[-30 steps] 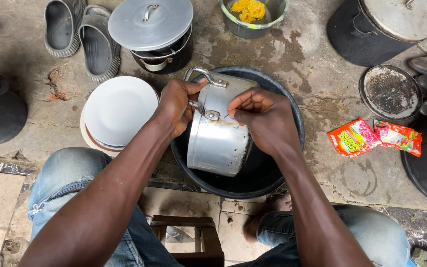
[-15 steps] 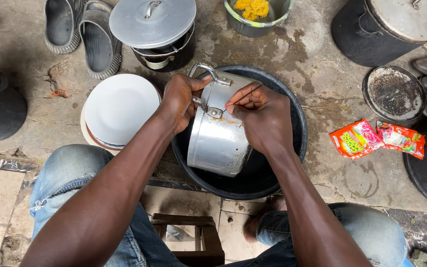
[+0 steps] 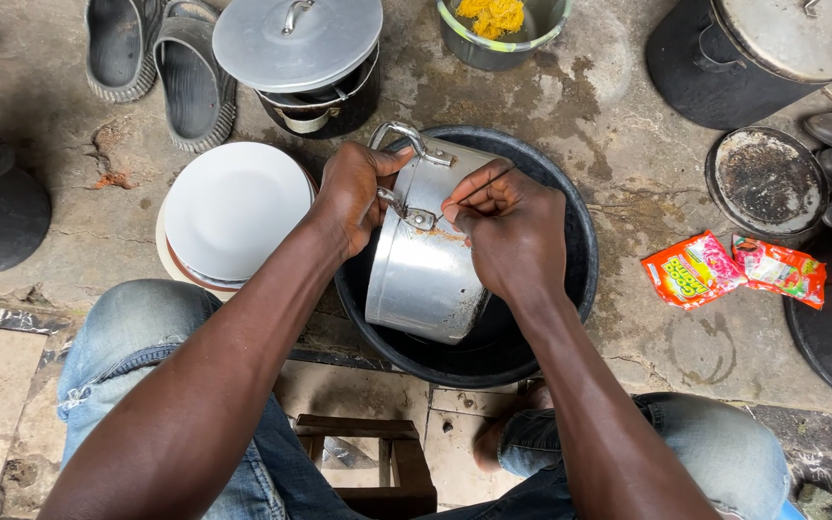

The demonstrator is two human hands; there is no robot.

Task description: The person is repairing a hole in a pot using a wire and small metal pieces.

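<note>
A brushed metal pot point(image 3: 426, 260) is gleaming dully at centre frame inside a matt black plastic basin point(image 3: 570, 250); rough, stained concrete ground point(image 3: 618, 144) is surrounding them.

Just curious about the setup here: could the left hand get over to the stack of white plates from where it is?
Probably yes. The left hand grips the metal pot in the black basin; the white plates lie right beside it with nothing between.

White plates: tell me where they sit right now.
In the head view the white plates are stacked on the ground left of the black basin, beside the left hand, below the lidded pot.
</note>
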